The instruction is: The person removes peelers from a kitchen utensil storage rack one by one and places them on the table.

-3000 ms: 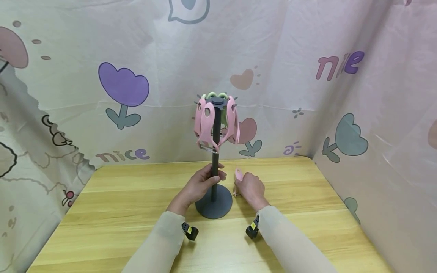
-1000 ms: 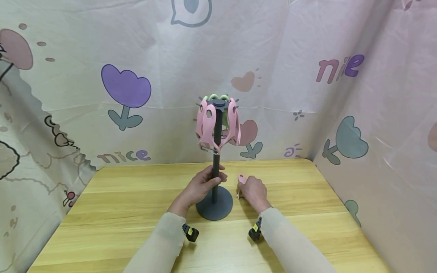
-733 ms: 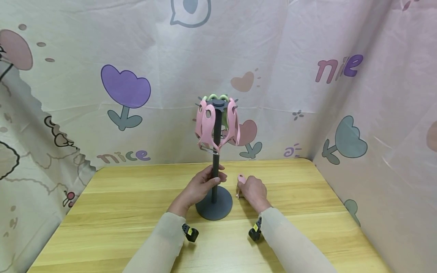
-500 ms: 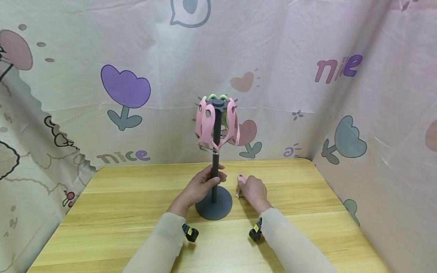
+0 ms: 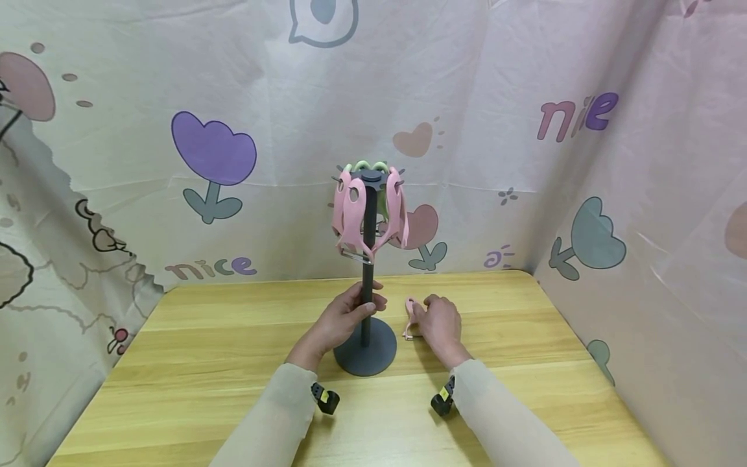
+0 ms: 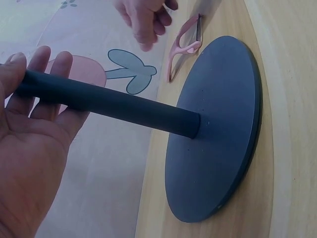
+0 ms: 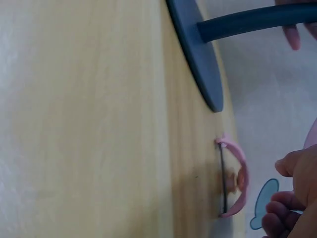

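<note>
A dark grey stand (image 5: 366,355) rises from a round base on the table, its upper ring hung with pink peelers (image 5: 353,214) at the front and green peelers (image 5: 362,166) behind. My left hand (image 5: 335,319) holds the pole, thumb on the near side and fingers behind. To the right of the base a pink Y-shaped peeler (image 5: 411,310) lies on the wood, its metal blade toward me. Just right of it hovers my right hand (image 5: 441,325), fingers loosely bent. The left wrist view shows a gap between this hand and the peeler (image 6: 190,48).
The wooden table (image 5: 233,363) spreads out on both sides of the stand. Behind it and along both sides hangs a printed cloth (image 5: 303,117) with flowers and lettering. A small black camera (image 5: 443,397) sits at each wrist.
My right hand has lowered the pink peeler, let it go on the table and moved slightly right of it. The left hand keeps its hold on the pole.
</note>
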The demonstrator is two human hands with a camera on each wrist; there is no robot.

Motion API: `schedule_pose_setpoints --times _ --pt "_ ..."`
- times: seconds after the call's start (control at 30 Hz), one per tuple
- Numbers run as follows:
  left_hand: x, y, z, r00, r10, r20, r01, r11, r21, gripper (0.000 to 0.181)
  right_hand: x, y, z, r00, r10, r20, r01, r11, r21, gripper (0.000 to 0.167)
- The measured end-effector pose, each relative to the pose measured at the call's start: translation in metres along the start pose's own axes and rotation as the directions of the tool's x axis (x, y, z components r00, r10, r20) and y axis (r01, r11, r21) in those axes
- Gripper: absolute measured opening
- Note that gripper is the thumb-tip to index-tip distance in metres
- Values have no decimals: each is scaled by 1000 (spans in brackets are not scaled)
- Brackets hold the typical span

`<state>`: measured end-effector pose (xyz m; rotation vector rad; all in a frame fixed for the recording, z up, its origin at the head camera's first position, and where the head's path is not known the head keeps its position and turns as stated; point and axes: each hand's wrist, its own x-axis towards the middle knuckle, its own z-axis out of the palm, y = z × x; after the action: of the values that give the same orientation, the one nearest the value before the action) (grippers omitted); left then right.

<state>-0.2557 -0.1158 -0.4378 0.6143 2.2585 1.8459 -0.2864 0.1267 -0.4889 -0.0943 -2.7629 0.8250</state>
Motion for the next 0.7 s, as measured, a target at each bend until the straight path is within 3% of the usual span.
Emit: schedule_pose_setpoints --times 0.33,0.5,0.7 --pt "0 -1 0 1000 4 3 -4 1000 -8 38 -7 -13 -19 982 -63 -176 92 982 162 28" --pt "0 -2 0 1000 6 5 -6 1000 -10 38 -9 -26 -36 962 -71 -265 150 945 289 25" --pt "0 -2 0 1000 16 5 -16 1000 -5 38 -11 -49 -61 921 -106 -375 255 892 375 19"
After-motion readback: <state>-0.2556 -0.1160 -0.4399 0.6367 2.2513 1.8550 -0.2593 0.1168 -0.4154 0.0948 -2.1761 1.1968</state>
